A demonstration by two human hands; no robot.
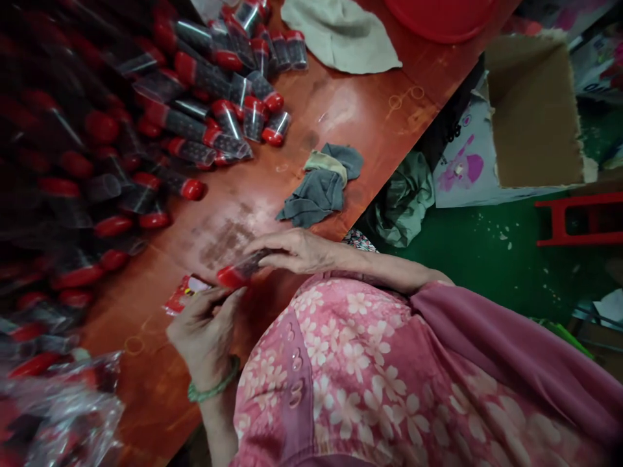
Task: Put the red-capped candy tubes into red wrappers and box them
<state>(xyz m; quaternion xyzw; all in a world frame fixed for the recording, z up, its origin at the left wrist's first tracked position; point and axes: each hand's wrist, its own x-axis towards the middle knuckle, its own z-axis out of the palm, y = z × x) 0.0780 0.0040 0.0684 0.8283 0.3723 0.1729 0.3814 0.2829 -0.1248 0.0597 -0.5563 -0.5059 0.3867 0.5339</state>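
Observation:
My right hand (299, 251) is closed around a small clear plastic tube with a red cap (232, 276) and dark contents, held low over the table's near edge. My left hand (207, 327), with a green bead bracelet on its wrist, has thumb and fingers bent together right by the cap. Whatever may sit between those fingertips is too small or hidden to make out. Just beyond the left knuckles, a red printed packet or label (185, 293) lies on the table, partly covered by the hand.
Many similar red-capped tubes (195, 123) are heaped across the left side. Grey cloth scraps (318, 191), a pale cloth (341, 32) and a red basin (442, 19) rest on the orange tabletop (363, 107). Clear plastic bags (73, 415) sit lower left. On the floor are a carton (535, 117) and red stool (545, 220).

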